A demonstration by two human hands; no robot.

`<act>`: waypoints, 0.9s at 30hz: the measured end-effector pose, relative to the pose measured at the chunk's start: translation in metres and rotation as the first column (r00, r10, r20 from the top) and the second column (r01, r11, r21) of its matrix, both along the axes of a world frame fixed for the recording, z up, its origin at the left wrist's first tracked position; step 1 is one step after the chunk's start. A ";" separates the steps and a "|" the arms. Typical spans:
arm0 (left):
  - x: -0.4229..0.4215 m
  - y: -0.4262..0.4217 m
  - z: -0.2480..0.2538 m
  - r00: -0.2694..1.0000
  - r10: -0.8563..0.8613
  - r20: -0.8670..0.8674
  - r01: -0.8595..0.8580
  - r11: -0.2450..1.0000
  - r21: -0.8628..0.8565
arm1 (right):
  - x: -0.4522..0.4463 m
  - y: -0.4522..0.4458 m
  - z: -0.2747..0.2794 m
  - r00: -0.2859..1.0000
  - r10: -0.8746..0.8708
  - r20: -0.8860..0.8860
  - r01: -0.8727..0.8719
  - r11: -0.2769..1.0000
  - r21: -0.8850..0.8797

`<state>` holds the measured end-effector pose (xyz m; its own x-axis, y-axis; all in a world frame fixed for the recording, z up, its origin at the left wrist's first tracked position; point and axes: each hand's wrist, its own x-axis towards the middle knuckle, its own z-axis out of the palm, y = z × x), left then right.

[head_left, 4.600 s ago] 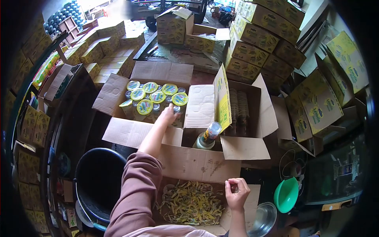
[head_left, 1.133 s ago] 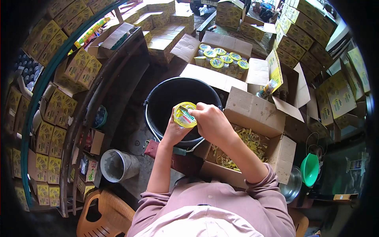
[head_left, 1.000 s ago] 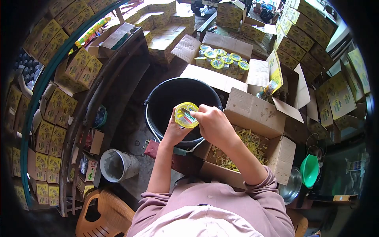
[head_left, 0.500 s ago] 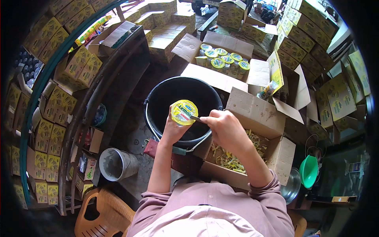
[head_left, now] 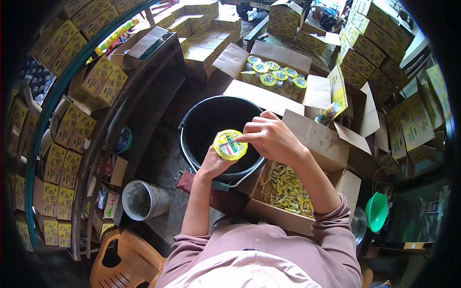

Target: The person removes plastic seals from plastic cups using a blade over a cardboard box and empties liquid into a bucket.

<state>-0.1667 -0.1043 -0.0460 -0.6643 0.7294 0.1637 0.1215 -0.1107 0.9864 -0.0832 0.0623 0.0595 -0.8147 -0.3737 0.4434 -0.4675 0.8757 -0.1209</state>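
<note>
My left hand [head_left: 214, 163] is wrapped round a clear cup with a yellow lid [head_left: 230, 145] printed "Lemon", holding it tilted above the black bucket [head_left: 192, 111]. My right hand [head_left: 272, 137] is closed, its thumb and forefinger pinched at the lid's right edge. A short grey strip, seemingly the knife blade [head_left: 223, 142], shows against the lid; the handle is hidden by my fingers. Below my right forearm, an open cardboard box [head_left: 278, 215] holds a heap of yellow strips [head_left: 290, 192].
Ahead, an open carton [head_left: 281, 50] holds several yellow-lidded cups [head_left: 268, 79]. A grey bucket [head_left: 144, 200] and a brown plastic chair [head_left: 127, 259] stand at left. Stacked yellow cartons [head_left: 77, 129] fill the left shelves. A green basin [head_left: 377, 211] is at right.
The cup has shifted slightly right and down in my left hand, its lid turned. My right hand has moved up, bringing its fingertips onto the lid's edge; the knife handle no longer shows.
</note>
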 end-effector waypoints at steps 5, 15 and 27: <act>0.000 0.000 0.001 1.000 -0.009 0.018 0.010 1.000 -0.013 | -0.002 0.002 -0.004 0.999 0.016 0.033 -0.016 1.000 -0.024; 0.002 -0.001 0.002 0.999 -0.039 0.022 0.039 0.999 -0.035 | -0.014 0.008 0.000 0.990 0.084 0.114 -0.088 0.996 0.027; -0.002 -0.003 -0.001 0.991 -0.084 0.107 0.093 0.992 -0.083 | -0.018 0.009 0.000 0.986 0.106 0.127 -0.119 0.988 0.096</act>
<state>-0.1683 -0.1075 -0.0471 -0.6066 0.7944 0.0311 0.0126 -0.0295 0.9995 -0.1011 0.0710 0.0600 -0.8099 -0.5049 0.2986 -0.5514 0.8289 -0.0941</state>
